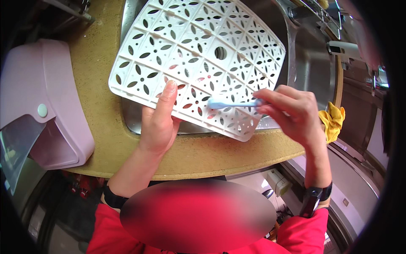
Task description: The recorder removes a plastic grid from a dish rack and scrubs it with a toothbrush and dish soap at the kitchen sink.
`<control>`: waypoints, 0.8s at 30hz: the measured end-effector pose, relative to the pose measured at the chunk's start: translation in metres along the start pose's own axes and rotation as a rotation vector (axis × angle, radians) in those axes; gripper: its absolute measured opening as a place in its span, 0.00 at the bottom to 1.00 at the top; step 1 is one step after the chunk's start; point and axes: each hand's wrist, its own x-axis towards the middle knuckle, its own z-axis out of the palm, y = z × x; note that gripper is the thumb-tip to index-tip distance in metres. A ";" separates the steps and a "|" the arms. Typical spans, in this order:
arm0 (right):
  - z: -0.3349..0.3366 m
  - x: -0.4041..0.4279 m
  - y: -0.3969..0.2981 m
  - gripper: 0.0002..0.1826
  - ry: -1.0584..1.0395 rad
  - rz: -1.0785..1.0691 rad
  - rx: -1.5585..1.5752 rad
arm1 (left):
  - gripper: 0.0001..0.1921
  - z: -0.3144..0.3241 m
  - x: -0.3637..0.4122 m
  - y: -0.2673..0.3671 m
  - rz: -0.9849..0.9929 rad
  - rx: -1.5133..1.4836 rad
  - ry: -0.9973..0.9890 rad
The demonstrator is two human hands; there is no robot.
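A white perforated plastic panel [196, 47] with leaf-shaped cutouts and raised ribs is tilted above a stainless steel sink [130, 117]. It looks wet. My left hand [161, 120] grips its near edge, thumb on top and fingers underneath, partly visible through the holes. Between the fingertips of my right hand [291, 111] is a slim light-blue brush [228, 104], somewhat blurred. The brush's thick pale end lies over the panel's near right part; whether it touches the surface I cannot tell.
A pink plastic bin [60, 95] with a clear flap stands on the yellowish countertop [104, 133] at left. To the right are a second sink basin [312, 63], a yellow cloth [332, 122] by the counter edge, and a wire rack [323, 16] at upper right.
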 end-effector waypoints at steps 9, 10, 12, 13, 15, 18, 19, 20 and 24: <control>0.026 0.004 -0.017 0.09 0.034 -0.069 0.039 | 0.24 -0.002 0.004 0.000 -0.050 -0.107 0.053; 0.026 0.005 -0.014 0.09 0.036 -0.065 0.038 | 0.24 -0.002 0.003 -0.001 -0.014 -0.044 0.040; 0.026 0.009 -0.002 0.09 0.077 0.014 0.031 | 0.23 -0.001 0.003 0.001 0.013 0.042 0.035; 0.026 0.010 0.002 0.09 0.096 0.045 0.031 | 0.23 -0.002 0.003 0.001 0.016 0.043 0.039; 0.018 0.007 -0.005 0.11 0.057 0.049 0.011 | 0.20 -0.003 0.003 0.001 -0.010 -0.111 -0.001; 0.018 0.005 -0.019 0.15 0.026 0.118 0.209 | 0.22 -0.005 0.002 0.002 -0.052 -0.079 0.040; 0.020 0.005 -0.021 0.15 0.026 0.122 0.206 | 0.23 -0.006 0.001 0.001 -0.073 -0.029 0.030; 0.026 0.007 -0.023 0.16 0.065 0.105 0.208 | 0.23 -0.007 0.002 0.000 -0.076 -0.033 0.027; 0.026 0.002 -0.030 0.27 -0.053 0.092 0.191 | 0.24 -0.012 0.005 0.003 -0.142 -0.156 0.006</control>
